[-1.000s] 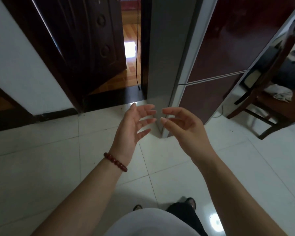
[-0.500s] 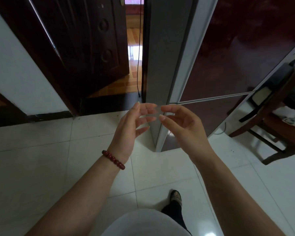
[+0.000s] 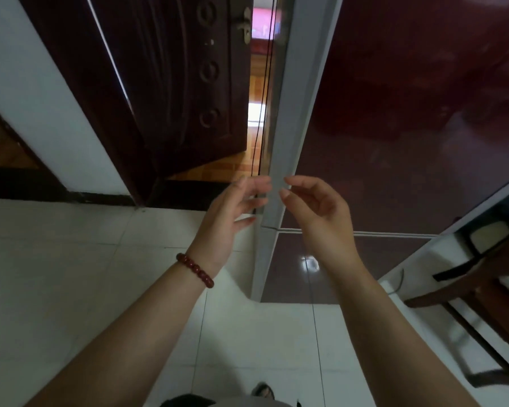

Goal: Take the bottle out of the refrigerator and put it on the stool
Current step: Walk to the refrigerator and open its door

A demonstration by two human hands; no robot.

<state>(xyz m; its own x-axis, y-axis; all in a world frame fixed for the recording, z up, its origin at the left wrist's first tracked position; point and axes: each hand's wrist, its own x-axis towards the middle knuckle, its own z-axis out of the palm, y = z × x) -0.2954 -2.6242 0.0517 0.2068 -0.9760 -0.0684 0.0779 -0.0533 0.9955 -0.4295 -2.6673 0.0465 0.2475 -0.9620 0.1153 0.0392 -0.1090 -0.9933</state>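
My left hand and right hand hover empty, fingers loosely spread, before the closed refrigerator at twelve o'clock. I can't see the bottle. A wooden chair stands at three o'clock.

Dark maroon refrigerator, red-brown bracelet

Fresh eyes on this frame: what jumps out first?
Two bare hands raised mid-frame, fingers loosely curled and empty: the left hand, with a red bead bracelet on its wrist, and the right hand. Behind them stands the refrigerator, its glossy dark red doors shut, filling the upper right. To the left, a dark wooden door stands ajar onto a bright room with an orange floor.
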